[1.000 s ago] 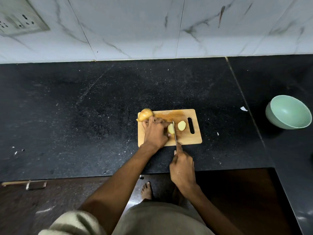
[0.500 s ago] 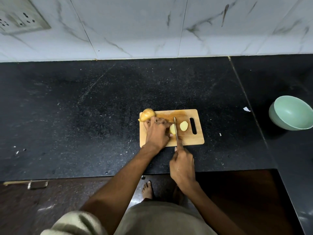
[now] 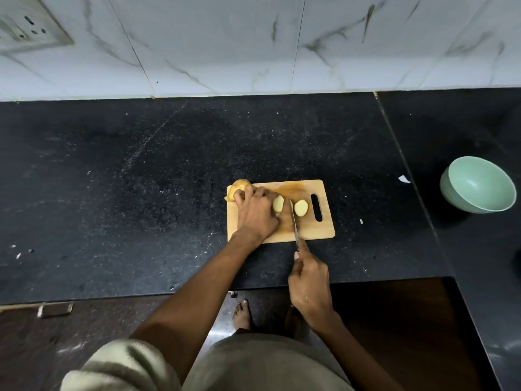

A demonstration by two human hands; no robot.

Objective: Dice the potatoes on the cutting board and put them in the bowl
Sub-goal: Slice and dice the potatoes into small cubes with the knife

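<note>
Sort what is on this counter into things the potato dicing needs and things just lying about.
For the job:
cutting board
knife in the right hand
potato piece held by the left hand
cut half
whole potato
green bowl

Lying about:
white scrap
wall socket

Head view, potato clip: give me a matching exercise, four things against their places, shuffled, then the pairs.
Things:
1 bowl
2 knife
3 whole potato
4 cut slice

Places:
A board's far-left corner
B gripped by the right hand
C counter, far right
D lying free on the cutting board, right of the blade

Pairs: 1-C, 2-B, 3-A, 4-D
</note>
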